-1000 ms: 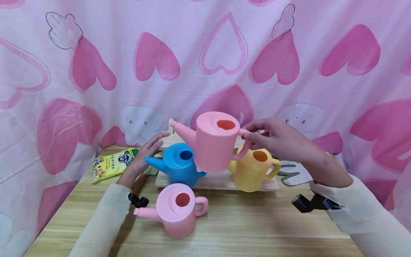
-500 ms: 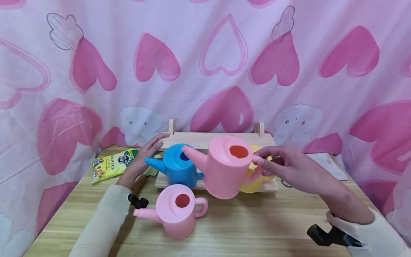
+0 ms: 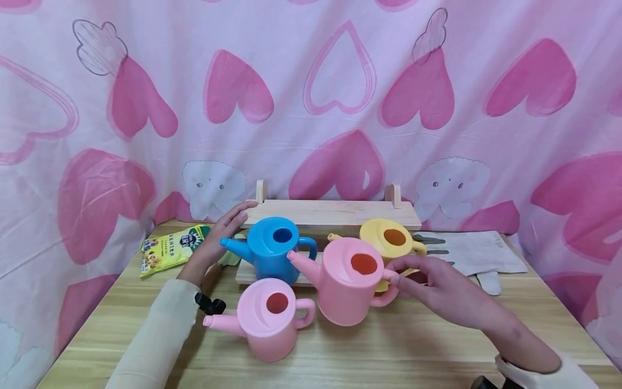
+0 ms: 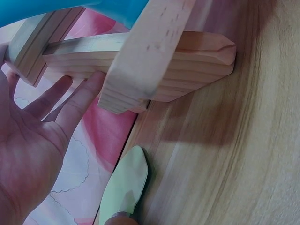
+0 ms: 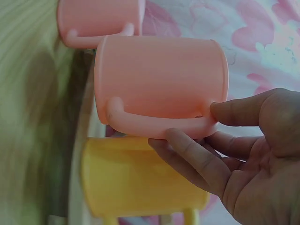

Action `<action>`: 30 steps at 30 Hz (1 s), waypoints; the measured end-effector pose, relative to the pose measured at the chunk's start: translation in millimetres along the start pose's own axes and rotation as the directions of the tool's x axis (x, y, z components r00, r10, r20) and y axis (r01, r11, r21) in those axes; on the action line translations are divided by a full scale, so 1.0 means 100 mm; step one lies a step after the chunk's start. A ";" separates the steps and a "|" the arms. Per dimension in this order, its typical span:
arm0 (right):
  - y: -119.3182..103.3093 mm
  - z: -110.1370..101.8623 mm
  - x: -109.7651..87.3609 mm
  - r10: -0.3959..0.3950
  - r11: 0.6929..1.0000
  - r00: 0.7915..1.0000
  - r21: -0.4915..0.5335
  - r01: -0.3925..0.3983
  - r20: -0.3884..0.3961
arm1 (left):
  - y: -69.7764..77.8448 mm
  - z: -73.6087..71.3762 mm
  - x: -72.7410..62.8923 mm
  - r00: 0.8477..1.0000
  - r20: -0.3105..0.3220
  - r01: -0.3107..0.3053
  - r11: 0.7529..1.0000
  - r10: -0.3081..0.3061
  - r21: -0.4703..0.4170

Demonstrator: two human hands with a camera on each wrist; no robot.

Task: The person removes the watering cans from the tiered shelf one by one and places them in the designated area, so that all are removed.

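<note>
My right hand pinches the handle of a pink watering can, thumb on top and fingers beneath in the right wrist view. The can is upright, in front of the yellow watering can and partly hiding it. My left hand reaches to the left end of a two-tier wooden shelf, its extended fingertips touching the wood in the left wrist view. A blue watering can stands on the lower board. Closer to me, a second pink watering can stands on the table.
At the left lies a yellow packet. A pale green, blade-shaped tool lies on the table beside the shelf's left end. White and grey gloves lie at the right. A pink heart-print curtain hangs behind the table.
My right hand has brought the held pink watering can down and toward me, slightly right, from in front of the upper board. My left hand has stayed at the shelf's end.
</note>
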State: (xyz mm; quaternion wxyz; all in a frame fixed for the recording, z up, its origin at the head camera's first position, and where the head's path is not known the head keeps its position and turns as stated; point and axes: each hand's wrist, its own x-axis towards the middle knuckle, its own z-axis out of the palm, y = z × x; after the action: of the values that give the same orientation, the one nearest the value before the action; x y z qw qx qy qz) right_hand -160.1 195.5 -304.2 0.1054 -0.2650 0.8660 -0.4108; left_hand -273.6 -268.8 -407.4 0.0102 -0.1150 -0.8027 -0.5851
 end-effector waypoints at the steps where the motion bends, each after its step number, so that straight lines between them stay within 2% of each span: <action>1: 0.03 0.02 -0.01 0.005 1.000 1.000 0.003 -0.005 0.000 | 0.00 0.00 0.00 1.000 0.000 0.000 1.000 0.000 -0.001; 9: 0.20 0.12 -0.08 0.012 0.997 0.999 0.075 -0.015 0.036 | 0.02 0.00 0.00 1.000 0.003 0.004 1.000 -0.004 -0.010; 18: 0.32 0.26 -0.08 -0.066 0.990 0.996 0.130 0.058 0.060 | -0.01 -0.01 0.01 1.000 0.002 -0.008 1.000 0.008 -0.027; 30: 0.38 0.35 -0.08 -0.030 0.995 0.999 0.094 0.025 0.045 | 0.00 -0.01 0.01 1.000 0.007 -0.014 1.000 0.014 -0.025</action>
State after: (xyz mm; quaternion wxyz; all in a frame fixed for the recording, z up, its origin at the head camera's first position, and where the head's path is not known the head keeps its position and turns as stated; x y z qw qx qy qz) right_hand -154.0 196.6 -356.2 0.1319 -0.2810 0.8393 -0.4463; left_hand -274.5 -269.6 -407.2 0.0099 -0.1226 -0.7946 -0.5945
